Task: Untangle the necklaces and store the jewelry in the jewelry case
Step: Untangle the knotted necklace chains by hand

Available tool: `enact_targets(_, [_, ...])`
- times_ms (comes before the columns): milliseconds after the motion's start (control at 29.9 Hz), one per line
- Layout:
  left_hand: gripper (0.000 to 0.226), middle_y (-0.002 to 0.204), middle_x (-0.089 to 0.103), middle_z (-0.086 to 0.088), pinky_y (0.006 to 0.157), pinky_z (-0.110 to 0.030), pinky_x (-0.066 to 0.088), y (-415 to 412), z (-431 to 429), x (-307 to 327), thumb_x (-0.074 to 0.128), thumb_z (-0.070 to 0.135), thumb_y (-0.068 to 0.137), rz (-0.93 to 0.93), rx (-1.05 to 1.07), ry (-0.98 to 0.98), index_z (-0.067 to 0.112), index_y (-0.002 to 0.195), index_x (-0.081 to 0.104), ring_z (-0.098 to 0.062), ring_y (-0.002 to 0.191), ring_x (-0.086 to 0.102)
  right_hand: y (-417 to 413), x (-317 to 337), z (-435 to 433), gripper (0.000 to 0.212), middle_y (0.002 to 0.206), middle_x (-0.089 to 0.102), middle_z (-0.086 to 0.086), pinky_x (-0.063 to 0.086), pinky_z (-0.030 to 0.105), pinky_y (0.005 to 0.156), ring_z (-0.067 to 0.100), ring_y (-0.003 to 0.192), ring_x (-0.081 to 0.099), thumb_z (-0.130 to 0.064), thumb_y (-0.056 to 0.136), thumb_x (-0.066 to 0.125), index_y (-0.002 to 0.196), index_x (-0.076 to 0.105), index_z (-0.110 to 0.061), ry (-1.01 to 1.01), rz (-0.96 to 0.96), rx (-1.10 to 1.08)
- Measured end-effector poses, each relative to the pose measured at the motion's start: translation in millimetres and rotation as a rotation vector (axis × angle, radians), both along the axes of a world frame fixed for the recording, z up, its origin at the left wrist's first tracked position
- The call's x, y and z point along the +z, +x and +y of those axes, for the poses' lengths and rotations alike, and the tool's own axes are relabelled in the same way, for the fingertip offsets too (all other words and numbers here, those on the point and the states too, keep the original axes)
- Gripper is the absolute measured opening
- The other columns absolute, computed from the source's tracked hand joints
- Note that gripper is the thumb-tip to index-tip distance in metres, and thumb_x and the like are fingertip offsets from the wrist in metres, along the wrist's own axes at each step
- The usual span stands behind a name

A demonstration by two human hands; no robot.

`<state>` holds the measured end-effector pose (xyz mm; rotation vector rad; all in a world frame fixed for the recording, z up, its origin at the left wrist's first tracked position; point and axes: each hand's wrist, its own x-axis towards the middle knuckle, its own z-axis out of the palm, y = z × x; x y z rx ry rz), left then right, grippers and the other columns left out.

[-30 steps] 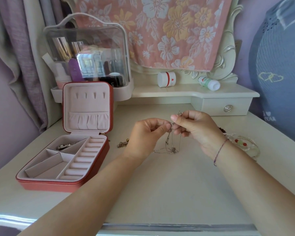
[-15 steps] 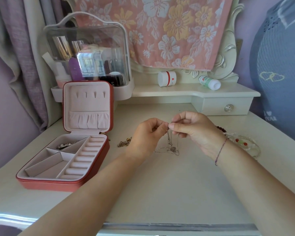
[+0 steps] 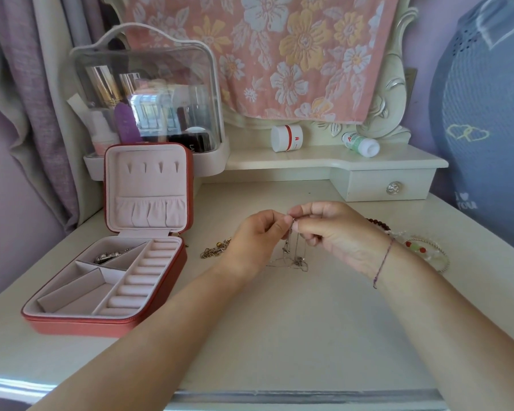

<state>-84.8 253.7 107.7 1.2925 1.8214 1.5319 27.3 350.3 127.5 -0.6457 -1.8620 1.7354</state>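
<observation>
Jewelry case (image 3: 80, 326) sits open at left on the surface (image 3: 279, 327), lid upright, with a silver piece (image 3: 110, 256) in its far-left compartment. Clear cosmetics box (image 3: 202, 72) behind it, bottles inside. Gold chain (image 3: 215, 250) lies just right of the case. Left hand (image 3: 258, 235) and right hand (image 3: 336, 229) both pinch the tangled silver necklaces (image 3: 294, 259) at centre, lower end touching the surface. Bracelets (image 3: 428, 252) at right.

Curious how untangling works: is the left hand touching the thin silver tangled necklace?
Touching. The head view shows the left hand pinching the thin silver tangled necklace at its top end.
</observation>
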Motion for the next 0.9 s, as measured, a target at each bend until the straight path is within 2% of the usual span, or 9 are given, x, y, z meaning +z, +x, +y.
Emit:
enact_targets(167, [0.025, 0.071, 0.051, 0.001, 0.054, -0.018, 0.034, 0, -2, 1, 0.055, 0.028, 0.097, 0.079, 0.015, 0.01, 0.022, 0.073, 0.058, -0.005, 0.056, 0.039, -1, 2, 0, 0.022, 0.061, 0.045, 0.002, 0.033, 0.02, 0.053, 0.008, 0.051, 0.041, 0.01, 0.085, 0.053, 0.09, 0.063, -0.009, -0.17, 0.033, 0.015])
enact_targets(201, [0.025, 0.072, 0.051, 0.0, 0.056, -0.02, 0.035, 0, -2, 1, 0.056, 0.028, 0.097, 0.073, 0.013, 0.015, 0.022, 0.074, 0.059, -0.006, 0.057, 0.04, -1, 2, 1, 0.024, 0.061, 0.045, 0.001, 0.033, 0.019, 0.052, 0.007, 0.051, 0.041, 0.011, 0.085, 0.051, 0.09, 0.062, -0.01, -0.2, 0.044, 0.022])
enact_targets(267, [0.023, 0.078, 0.056, -0.003, 0.068, -0.027, 0.04, -1, -1, 1, 0.056, 0.027, 0.098, 0.039, 0.017, 0.024, 0.017, 0.078, 0.062, -0.011, 0.069, 0.047, -1, 1, 2, 0.027, 0.062, 0.044, 0.0, 0.033, 0.017, 0.05, 0.007, 0.049, 0.039, 0.013, 0.084, 0.048, 0.089, 0.061, -0.01, -0.225, 0.047, 0.011])
enact_targets(334, [0.023, 0.079, 0.06, 0.001, 0.075, -0.025, 0.045, -2, -2, 3, 0.054, 0.025, 0.099, -0.033, 0.023, 0.041, 0.014, 0.081, 0.063, -0.01, 0.076, 0.053, -1, 0, 4, 0.029, 0.063, 0.045, 0.001, 0.033, 0.018, 0.051, 0.007, 0.048, 0.038, 0.015, 0.082, 0.048, 0.088, 0.062, -0.01, -0.179, 0.015, -0.02])
enact_targets(435, [0.023, 0.075, 0.062, 0.008, 0.077, -0.017, 0.047, -1, -3, 4, 0.05, 0.019, 0.1, -0.157, 0.004, 0.081, 0.016, 0.081, 0.064, -0.003, 0.075, 0.058, 0, -2, 3, 0.029, 0.063, 0.045, 0.001, 0.031, 0.02, 0.052, 0.007, 0.048, 0.037, 0.014, 0.081, 0.049, 0.088, 0.065, -0.009, -0.119, -0.036, 0.001])
enact_targets(568, [0.026, 0.075, 0.061, 0.007, 0.078, -0.02, 0.047, -1, -4, 6, 0.048, 0.016, 0.1, -0.231, -0.001, 0.103, 0.015, 0.079, 0.062, -0.006, 0.077, 0.059, 2, 0, 2, 0.021, 0.054, 0.051, -0.006, 0.031, 0.016, 0.049, 0.006, 0.05, 0.035, 0.009, 0.085, 0.054, 0.087, 0.065, -0.009, -0.15, -0.029, 0.068])
enact_targets(735, [0.025, 0.074, 0.062, 0.002, 0.079, -0.026, 0.047, -1, -5, 7, 0.048, 0.012, 0.098, -0.352, -0.024, 0.113, 0.011, 0.076, 0.062, -0.012, 0.078, 0.059, 3, 1, 2, 0.007, 0.054, 0.052, -0.01, 0.031, 0.014, 0.05, 0.005, 0.051, 0.037, -0.006, 0.084, 0.065, 0.081, 0.067, -0.011, -0.131, -0.023, 0.068])
enact_targets(903, [0.028, 0.078, 0.058, -0.003, 0.071, -0.029, 0.042, 0, -7, 11, 0.036, 0.009, 0.095, -0.519, -0.141, 0.107, 0.012, 0.072, 0.052, -0.018, 0.077, 0.054, 3, 1, 6, 0.018, 0.06, 0.043, -0.003, 0.027, 0.016, 0.045, 0.007, 0.05, 0.036, -0.008, 0.087, 0.063, 0.07, 0.062, -0.014, -0.103, -0.026, 0.016])
